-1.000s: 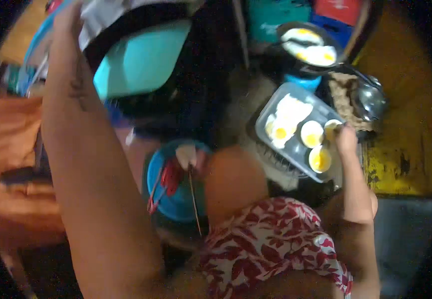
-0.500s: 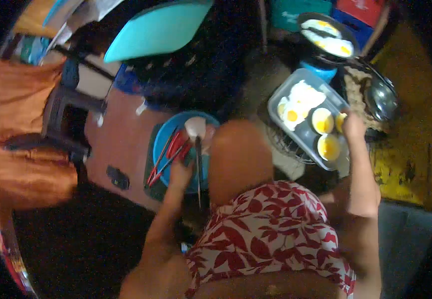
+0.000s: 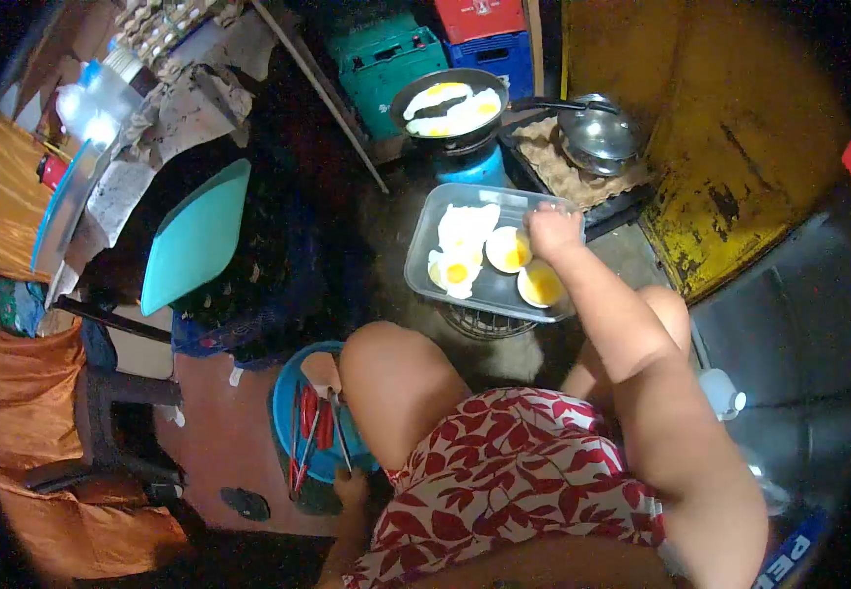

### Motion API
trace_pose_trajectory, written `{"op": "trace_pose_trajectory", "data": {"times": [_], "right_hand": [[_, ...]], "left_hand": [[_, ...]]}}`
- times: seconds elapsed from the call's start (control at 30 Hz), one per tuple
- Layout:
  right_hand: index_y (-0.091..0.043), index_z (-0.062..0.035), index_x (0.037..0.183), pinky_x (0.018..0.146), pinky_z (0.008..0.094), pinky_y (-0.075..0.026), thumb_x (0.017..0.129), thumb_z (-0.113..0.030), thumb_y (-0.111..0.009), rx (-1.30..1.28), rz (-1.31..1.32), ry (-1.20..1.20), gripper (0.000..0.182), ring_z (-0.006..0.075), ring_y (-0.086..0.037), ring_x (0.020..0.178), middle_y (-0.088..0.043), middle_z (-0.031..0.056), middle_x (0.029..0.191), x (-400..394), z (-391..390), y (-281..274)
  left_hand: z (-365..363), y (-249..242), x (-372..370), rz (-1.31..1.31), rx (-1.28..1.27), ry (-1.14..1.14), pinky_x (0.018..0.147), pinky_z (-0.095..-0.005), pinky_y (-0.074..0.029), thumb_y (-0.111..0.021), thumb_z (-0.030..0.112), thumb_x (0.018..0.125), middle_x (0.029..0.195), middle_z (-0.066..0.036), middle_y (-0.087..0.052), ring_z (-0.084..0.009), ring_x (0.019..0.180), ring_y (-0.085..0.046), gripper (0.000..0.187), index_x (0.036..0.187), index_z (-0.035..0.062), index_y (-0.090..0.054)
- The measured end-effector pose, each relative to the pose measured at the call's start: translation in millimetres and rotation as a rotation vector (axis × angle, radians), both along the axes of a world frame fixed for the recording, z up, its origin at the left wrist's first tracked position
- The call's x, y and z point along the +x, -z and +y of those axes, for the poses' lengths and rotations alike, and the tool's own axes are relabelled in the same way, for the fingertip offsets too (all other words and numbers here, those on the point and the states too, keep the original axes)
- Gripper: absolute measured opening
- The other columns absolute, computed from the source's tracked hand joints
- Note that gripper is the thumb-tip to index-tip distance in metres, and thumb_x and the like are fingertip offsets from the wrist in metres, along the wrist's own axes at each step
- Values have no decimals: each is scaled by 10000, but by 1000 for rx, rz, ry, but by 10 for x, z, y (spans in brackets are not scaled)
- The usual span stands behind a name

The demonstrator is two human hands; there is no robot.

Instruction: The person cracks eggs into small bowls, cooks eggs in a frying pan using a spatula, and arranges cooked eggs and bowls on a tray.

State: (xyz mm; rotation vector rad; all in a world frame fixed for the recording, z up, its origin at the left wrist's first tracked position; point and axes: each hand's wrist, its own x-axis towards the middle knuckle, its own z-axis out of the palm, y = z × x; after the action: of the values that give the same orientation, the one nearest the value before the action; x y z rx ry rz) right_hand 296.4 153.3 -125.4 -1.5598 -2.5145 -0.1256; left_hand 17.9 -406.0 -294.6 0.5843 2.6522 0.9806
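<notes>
My right hand point(image 3: 555, 232) reaches into the upper right corner of a clear plastic container point(image 3: 425, 236), fingers curled downward; what they grip is hidden. Beside it are two round yellow-centred eggs point(image 3: 540, 284), apparently in pale cups or rings. Fried eggs point(image 3: 462, 228) lie at the container's left end. Low by my left thigh, my left hand point(image 3: 352, 486) is closed around the handle end of a spatula point(image 3: 322, 373), whose pale blade rests over a blue basin point(image 3: 284, 412). Red-handled tongs point(image 3: 309, 417) lean in that basin.
A frying pan point(image 3: 453, 106) with eggs sits on a blue burner point(image 3: 469, 163) beyond the container. To its right, a lidded metal pot point(image 3: 597, 137) stands on brown paper. Crates point(image 3: 394, 74) are behind. A turquoise lid or tray point(image 3: 199, 236) stands at left, above dark crates.
The view has turned, shifting the container and pan leftward. My right hand now covers the container's corner, hiding the egg there. My left hand has moved down to the spatula's handle end.
</notes>
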Motion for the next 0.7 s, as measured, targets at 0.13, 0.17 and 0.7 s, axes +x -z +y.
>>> {"op": "trace_pose_trajectory", "data": {"times": [0.13, 0.17, 0.7], "right_hand": [[-731, -174, 889, 872, 521, -463, 826, -401, -637, -220, -48, 45, 254, 268, -664, 926, -702, 85, 929, -44, 6, -170], [-732, -162, 888, 869, 500, -473, 818, -352, -650, -208, 48, 45, 218, 285, -660, 929, -699, 96, 951, -71, 75, -106], [-652, -37, 1169, 912, 327, -467, 895, -291, -676, -883, 960, -463, 374, 179, -596, 994, -673, 114, 1071, -181, -489, -1202]], "left_hand": [[-3, -326, 37, -320, 331, 2, 484, -292, -410, -570, 105, 868, 661, -36, -562, -140, 521, -497, 83, 830, 33, -586], [110, -537, 85, -325, 311, 19, 483, -285, -408, -565, 102, 874, 674, -38, -573, -139, 520, -499, 81, 853, 28, -587], [3161, -3182, 839, -622, 568, 635, 564, -238, -487, -609, 60, 902, 937, -41, -615, -95, 664, -556, 394, 1257, 60, -436]]}}
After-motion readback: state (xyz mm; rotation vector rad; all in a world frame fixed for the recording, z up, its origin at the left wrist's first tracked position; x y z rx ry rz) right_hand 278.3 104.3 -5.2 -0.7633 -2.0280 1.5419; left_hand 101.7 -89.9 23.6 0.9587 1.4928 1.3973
